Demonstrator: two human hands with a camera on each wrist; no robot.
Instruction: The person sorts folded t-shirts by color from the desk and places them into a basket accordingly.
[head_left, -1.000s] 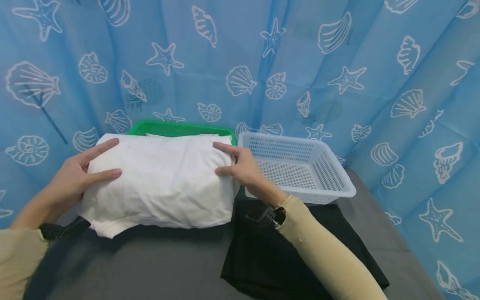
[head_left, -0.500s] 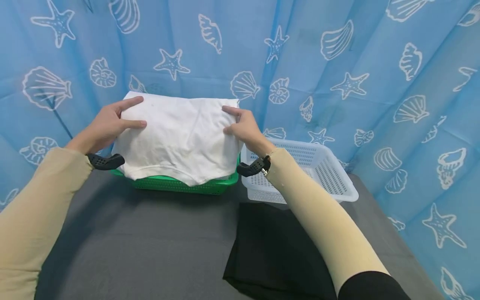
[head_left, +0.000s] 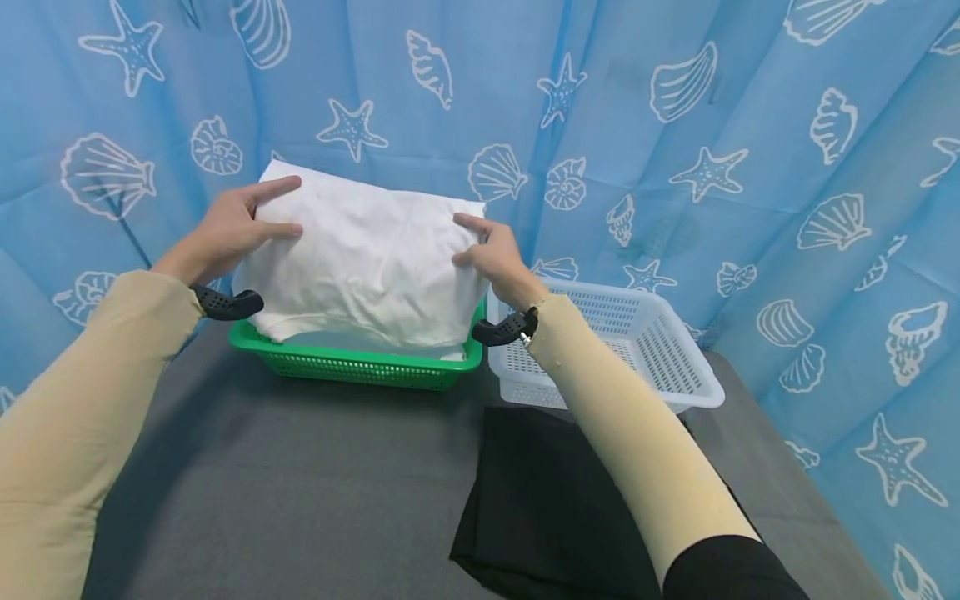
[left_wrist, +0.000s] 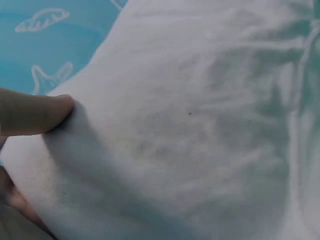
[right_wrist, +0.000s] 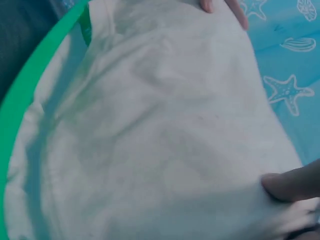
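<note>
Hands [head_left: 228, 225] grip white cloth [head_left: 367, 258] over a green basket [head_left: 360, 372].

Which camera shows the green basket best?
The head view: the green basket shows its front wall and rim, though white cloth hides part. The right wrist view catches mainly a rim strip; the left wrist view, none clearly.

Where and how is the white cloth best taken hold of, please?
Probably at the upper side edges of the white cloth, one hand coming from each side, as the left hand and the right hand pinch it, thumbs in front. It is wide and looks soft, and its wrinkled lower part droops toward the green basket, so a single-handed grip would likely let it fold.
</note>
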